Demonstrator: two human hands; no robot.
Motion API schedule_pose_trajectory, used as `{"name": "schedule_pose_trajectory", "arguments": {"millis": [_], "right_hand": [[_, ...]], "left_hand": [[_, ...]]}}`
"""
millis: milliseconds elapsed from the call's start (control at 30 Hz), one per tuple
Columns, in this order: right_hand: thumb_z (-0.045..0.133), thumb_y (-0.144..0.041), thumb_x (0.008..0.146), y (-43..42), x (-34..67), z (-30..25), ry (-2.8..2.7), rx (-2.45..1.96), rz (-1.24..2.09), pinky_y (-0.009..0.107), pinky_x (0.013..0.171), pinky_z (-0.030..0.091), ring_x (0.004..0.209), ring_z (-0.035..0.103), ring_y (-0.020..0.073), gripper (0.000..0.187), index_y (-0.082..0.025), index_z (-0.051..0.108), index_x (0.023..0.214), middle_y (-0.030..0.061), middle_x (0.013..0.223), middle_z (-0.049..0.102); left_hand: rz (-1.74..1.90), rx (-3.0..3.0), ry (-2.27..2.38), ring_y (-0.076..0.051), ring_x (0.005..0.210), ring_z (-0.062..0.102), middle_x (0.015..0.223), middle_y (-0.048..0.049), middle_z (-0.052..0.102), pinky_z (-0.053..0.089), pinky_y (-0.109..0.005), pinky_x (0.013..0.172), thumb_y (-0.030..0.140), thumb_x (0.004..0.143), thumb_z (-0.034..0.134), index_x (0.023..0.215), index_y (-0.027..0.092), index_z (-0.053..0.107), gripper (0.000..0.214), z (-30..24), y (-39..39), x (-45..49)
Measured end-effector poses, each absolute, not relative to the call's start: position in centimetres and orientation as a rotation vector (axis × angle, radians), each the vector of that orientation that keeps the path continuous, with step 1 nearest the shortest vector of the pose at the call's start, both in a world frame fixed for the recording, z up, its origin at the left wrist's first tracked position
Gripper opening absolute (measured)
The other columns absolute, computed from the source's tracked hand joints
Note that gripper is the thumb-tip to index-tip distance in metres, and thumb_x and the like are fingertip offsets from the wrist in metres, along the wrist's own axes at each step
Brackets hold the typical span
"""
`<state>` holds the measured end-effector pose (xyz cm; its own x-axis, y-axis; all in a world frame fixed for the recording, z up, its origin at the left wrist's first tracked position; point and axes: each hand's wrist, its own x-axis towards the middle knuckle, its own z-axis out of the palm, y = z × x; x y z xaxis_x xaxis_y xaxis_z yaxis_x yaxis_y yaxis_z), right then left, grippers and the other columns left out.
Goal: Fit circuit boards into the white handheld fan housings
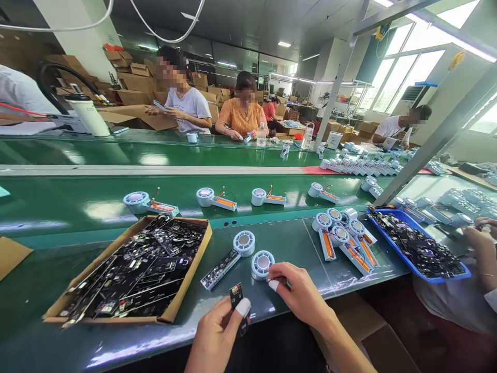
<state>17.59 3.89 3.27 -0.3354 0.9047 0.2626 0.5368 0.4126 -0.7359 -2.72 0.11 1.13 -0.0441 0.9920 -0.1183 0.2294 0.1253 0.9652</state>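
Observation:
My left hand (223,331), a white cover on its thumb, pinches a narrow black circuit board (236,295) upright near the table's front edge. My right hand (297,292), also with a white fingertip cover, is closed at the side of a light-blue handheld fan (263,265). Its round head shows; my fingers hide the handle side. Just behind it lies a second light-blue fan (244,243), its handle pointing toward me and filled with a circuit board (220,269).
At left stands a cardboard tray (207,243) heaped with black circuit boards. Several fans with orange batteries (345,235) are piled at right, beside a blue tray (438,280) of boards. More fans line the green belt (97,207). A co-worker's hand (481,243) is at far right.

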Motion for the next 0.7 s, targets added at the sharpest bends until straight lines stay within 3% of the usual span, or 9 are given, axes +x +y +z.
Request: {"name": "schedule_pose_trajectory", "arguments": {"millis": [167,333,567,700], "right_hand": [[0.05,-0.003,0.087,3.0,16.4,2.3,-2.041,-1.168,0.653,0.027,0.081,0.054,0.086,0.071,0.0177,0.034,-0.022,0.07,0.107,0.004,0.095,0.077],[0.041,-0.002,0.09,2.3,15.4,1.1,-2.144,-1.072,0.335,0.028,0.074,0.057,0.084,0.07,0.0198,0.047,-0.02,0.064,0.127,0.0082,0.103,0.078],[0.036,0.001,0.09,1.9,14.7,0.2,-2.11,-0.974,0.302,0.031,0.077,0.059,0.088,0.069,0.0203,0.068,-0.025,0.038,0.153,0.0069,0.113,0.077],[0.038,0.001,0.091,1.6,14.6,0.4,-2.121,-0.991,0.322,0.033,0.08,0.058,0.091,0.066,0.0213,0.061,-0.025,0.049,0.144,0.0074,0.115,0.075]], "left_hand": [[1.05,1.171,1.526,-0.022,0.056,0.057,0.059,-0.0025,0.063,0.048,-0.03,0.055,0.072,0.078,0.055,0.082,0.019,0.076,0.057,1.0,-0.3,-1.3],[1.156,1.078,1.477,-0.023,0.067,0.06,0.072,-0.0045,0.068,0.055,-0.033,0.067,0.062,0.078,0.06,0.091,0.019,0.074,0.047,1.2,-0.2,-0.5],[1.06,1.092,1.435,-0.018,0.051,0.046,0.048,0.0055,0.046,0.047,-0.03,0.059,0.058,0.075,0.067,0.081,0.019,0.074,0.04,2.3,0.1,-0.6],[1.109,1.066,1.429,-0.018,0.056,0.049,0.05,0.0059,0.045,0.046,-0.029,0.061,0.053,0.076,0.067,0.072,0.019,0.07,0.034,1.9,0.5,-0.6]]}}
